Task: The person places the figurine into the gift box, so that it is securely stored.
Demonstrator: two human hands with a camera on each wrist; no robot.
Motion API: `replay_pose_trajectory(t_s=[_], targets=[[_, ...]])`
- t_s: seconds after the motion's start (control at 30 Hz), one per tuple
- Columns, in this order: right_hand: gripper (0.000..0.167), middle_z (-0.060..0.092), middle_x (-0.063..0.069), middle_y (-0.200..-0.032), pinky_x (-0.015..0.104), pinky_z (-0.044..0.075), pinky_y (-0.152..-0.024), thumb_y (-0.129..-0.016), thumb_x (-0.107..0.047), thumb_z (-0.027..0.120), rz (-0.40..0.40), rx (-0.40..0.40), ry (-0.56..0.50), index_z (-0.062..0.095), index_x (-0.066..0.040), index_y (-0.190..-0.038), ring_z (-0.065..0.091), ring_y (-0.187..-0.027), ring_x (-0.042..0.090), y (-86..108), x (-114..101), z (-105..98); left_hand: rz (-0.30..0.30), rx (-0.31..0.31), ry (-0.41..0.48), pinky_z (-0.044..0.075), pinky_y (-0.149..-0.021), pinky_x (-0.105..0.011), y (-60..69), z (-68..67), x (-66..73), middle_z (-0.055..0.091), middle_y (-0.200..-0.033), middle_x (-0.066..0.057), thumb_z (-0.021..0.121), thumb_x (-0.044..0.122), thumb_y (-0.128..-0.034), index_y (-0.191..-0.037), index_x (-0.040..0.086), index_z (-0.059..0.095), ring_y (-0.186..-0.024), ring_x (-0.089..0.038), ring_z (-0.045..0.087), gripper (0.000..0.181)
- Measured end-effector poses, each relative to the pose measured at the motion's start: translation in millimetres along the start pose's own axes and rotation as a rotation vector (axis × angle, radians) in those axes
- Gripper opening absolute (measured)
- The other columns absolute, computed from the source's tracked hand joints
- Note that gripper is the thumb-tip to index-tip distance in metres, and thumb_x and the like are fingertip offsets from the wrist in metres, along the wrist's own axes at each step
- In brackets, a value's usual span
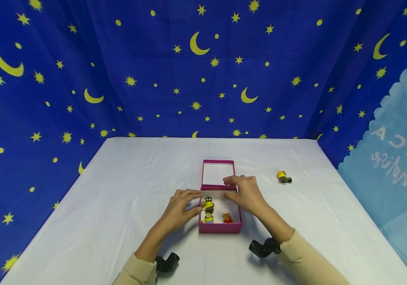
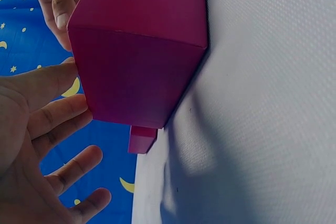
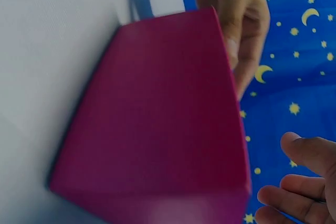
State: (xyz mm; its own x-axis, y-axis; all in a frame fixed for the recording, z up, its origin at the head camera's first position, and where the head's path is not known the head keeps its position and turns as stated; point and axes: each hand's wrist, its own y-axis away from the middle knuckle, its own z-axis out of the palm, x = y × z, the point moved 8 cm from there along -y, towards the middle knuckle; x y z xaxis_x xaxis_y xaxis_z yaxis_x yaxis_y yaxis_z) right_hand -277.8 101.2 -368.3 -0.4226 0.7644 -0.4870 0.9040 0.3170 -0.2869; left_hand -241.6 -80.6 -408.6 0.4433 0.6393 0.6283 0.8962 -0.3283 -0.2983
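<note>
A magenta box with a white inside stands on the table with its top uncovered. Inside on the left are two yellow minion figures, one with dark goggles and one lower down. A small bear figure in red is at the inside right. My left hand touches the box's left rim with outstretched fingers, spread in the left wrist view. Over the right rim and far right corner reaches my right hand, fingers loosely bent and nothing visible in them.
Behind the box lies its magenta-edged lid, white inside up. Another yellow and dark figure lies on the white-covered table to the right. Blue cloth with moons and stars surrounds the table's back and sides.
</note>
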Motion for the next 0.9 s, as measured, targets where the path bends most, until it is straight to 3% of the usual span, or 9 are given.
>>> replay_pose_trajectory(t_s=[0.33, 0.7, 0.9], targets=[[0.044, 0.071, 0.009, -0.108, 0.046, 0.032, -0.092, -0.079, -0.031, 0.075, 0.042, 0.037, -0.016, 0.066, -0.007, -0.115, 0.061, -0.100, 0.027, -4.6, 36.3, -26.3, -0.014, -0.011, 0.004, 0.034, -0.091, -0.043, 0.3, 0.6, -0.1, 0.060, -0.127, 0.003, 0.071, 0.019, -0.0835, -0.122, 0.010, 0.063, -0.115, -0.023, 0.048, 0.040], [0.052, 0.064, 0.017, -0.118, 0.048, 0.031, -0.091, -0.081, -0.030, 0.073, 0.118, 0.108, -0.007, 0.059, -0.005, -0.125, 0.055, -0.107, 0.033, -7.5, 97.1, -51.9, -0.017, -0.006, 0.017, 0.034, -0.091, -0.044, 1.2, -0.1, 1.1, 0.060, -0.127, 0.002, 0.070, 0.020, -0.0839, -0.123, 0.010, 0.063, -0.115, -0.023, 0.047, 0.041], [0.056, 0.061, 0.023, -0.120, 0.051, 0.028, -0.094, -0.082, -0.029, 0.072, 0.167, 0.108, -0.014, 0.054, -0.004, -0.129, 0.051, -0.110, 0.038, -7.2, 126.4, -59.4, -0.001, 0.008, 0.006, 0.034, -0.091, -0.044, 1.0, -0.5, 2.4, 0.060, -0.127, 0.002, 0.070, 0.018, -0.0834, -0.122, 0.009, 0.063, -0.114, -0.023, 0.048, 0.040]])
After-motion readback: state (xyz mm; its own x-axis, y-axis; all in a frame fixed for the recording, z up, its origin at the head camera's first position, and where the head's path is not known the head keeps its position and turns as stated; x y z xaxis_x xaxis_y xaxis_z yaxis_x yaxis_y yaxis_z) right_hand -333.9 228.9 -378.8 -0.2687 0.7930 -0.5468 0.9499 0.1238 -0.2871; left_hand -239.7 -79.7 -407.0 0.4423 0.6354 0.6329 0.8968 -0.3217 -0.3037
